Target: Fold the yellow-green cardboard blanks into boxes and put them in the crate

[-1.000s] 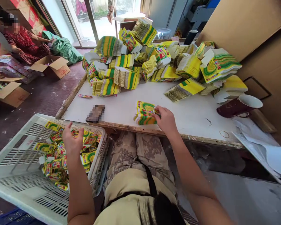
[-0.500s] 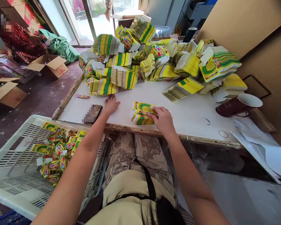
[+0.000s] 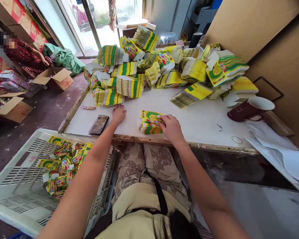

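Observation:
In front of me on the white table lies a small stack of flat yellow-and-green printed cartons [image 3: 150, 122]. My right hand [image 3: 173, 129] has its thumb and fingers closed on the stack's right edge. My left hand [image 3: 119, 114] rests on the tabletop with its fingers stretched out and holds nothing. Just beyond its fingertips stands a bundle of the same cartons [image 3: 109, 97], part of a large heap [image 3: 129, 84] across the back. A phone [image 3: 99, 124] lies to the left of that hand, and a small wrapped stick [image 3: 88, 107] lies farther left.
A white plastic crate [image 3: 15, 172] with folded cartons [image 3: 64, 162] stands below the table at left. On the right are a dark mug [image 3: 250, 109], a rubber band [image 3: 236, 140] and white sheets [image 3: 276, 156]. Another person [image 3: 25, 56] sits at far left by open boxes [image 3: 53, 78].
The camera view has shifted slightly. My left thumb lies closer to its fingers than before. My right hand stays at the edge of the small carton stack.

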`<state>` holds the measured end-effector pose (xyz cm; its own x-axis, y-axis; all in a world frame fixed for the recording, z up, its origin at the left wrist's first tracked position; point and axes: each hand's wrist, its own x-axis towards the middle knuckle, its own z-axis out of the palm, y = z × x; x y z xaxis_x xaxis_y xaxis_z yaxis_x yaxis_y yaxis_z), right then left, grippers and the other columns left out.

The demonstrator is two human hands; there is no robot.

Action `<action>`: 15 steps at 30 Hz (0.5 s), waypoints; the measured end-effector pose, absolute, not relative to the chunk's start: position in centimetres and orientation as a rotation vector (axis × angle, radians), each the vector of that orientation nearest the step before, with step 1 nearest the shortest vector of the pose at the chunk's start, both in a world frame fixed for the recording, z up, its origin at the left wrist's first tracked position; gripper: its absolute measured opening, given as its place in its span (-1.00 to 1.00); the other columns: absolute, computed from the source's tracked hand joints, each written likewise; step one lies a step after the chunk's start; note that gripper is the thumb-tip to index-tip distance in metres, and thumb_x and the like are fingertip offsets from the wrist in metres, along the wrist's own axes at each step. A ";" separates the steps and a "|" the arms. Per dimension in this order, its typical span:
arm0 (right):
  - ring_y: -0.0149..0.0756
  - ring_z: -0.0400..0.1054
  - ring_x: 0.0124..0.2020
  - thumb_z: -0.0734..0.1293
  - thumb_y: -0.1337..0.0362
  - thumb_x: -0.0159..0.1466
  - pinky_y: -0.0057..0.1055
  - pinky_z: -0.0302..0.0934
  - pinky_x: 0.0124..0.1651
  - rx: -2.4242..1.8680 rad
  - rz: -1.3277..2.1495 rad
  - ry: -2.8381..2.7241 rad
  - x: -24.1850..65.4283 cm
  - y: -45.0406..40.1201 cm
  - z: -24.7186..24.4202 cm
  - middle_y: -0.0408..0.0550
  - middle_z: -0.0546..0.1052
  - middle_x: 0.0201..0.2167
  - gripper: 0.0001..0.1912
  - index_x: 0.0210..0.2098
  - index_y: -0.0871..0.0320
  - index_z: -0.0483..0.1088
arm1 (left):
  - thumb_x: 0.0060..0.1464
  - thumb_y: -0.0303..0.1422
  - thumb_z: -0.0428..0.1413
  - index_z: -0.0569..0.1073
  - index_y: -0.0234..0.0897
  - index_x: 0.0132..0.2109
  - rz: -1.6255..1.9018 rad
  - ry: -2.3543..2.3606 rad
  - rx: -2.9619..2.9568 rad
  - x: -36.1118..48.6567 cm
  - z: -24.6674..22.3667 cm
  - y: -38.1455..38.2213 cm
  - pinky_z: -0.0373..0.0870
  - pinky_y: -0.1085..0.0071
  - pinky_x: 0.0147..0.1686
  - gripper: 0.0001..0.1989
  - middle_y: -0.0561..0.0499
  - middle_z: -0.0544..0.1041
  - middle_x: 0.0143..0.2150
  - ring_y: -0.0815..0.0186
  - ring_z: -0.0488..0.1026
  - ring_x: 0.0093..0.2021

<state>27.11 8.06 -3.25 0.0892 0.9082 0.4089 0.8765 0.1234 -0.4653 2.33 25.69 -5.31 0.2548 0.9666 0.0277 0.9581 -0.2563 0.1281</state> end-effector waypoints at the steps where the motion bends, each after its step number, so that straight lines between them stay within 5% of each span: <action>1: 0.02 0.36 -0.10 0.25 0.25 0.33 -0.08 0.24 -0.02 -1.735 0.065 -1.769 27.1 8.1 -3.3 0.16 0.52 -0.12 -0.72 -0.03 0.18 0.47 | 0.29 -0.34 -0.12 0.25 -0.37 0.27 0.149 1.859 2.437 2.1 -5.1 25.9 0.17 0.17 0.23 -0.54 -0.28 0.30 0.31 0.09 0.23 0.30; 4: 0.00 0.36 -0.10 0.25 0.26 0.34 -0.08 0.25 -0.01 -1.722 0.074 -1.769 27.3 8.1 -3.4 0.16 0.52 -0.12 -0.74 -0.05 0.18 0.47 | 0.31 -0.46 -0.16 0.32 -0.42 0.22 0.102 1.880 2.461 1.4 -4.5 27.1 0.24 0.22 0.18 -0.60 -0.32 0.41 0.19 0.13 0.34 0.22; 9: -0.01 0.36 -0.09 0.24 0.24 0.35 -0.07 0.25 0.00 -1.698 0.108 -1.772 27.5 8.0 -3.3 0.13 0.52 -0.12 -0.74 -0.05 0.13 0.48 | 0.25 -0.24 0.09 0.43 -0.36 0.05 -0.038 1.927 2.438 1.2 -3.6 29.2 0.41 0.06 0.05 -0.67 -0.15 0.49 0.04 0.16 0.47 0.03; 15: 0.03 0.36 -0.08 0.25 0.26 0.33 -0.05 0.25 0.00 -1.733 0.109 -1.773 27.4 8.1 -3.0 0.15 0.52 -0.11 -0.74 -0.07 0.15 0.49 | 0.24 -0.18 0.10 0.45 -0.35 0.01 -0.058 1.916 2.453 1.9 -2.8 29.7 0.44 0.10 0.00 -0.66 -0.13 0.51 0.00 0.19 0.49 -0.02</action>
<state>27.44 8.15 -2.98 0.0830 0.9200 0.3830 0.8662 0.1234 -0.4842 1.89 29.72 -2.83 0.2416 0.9692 -0.0469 0.9703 -0.2419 -0.0003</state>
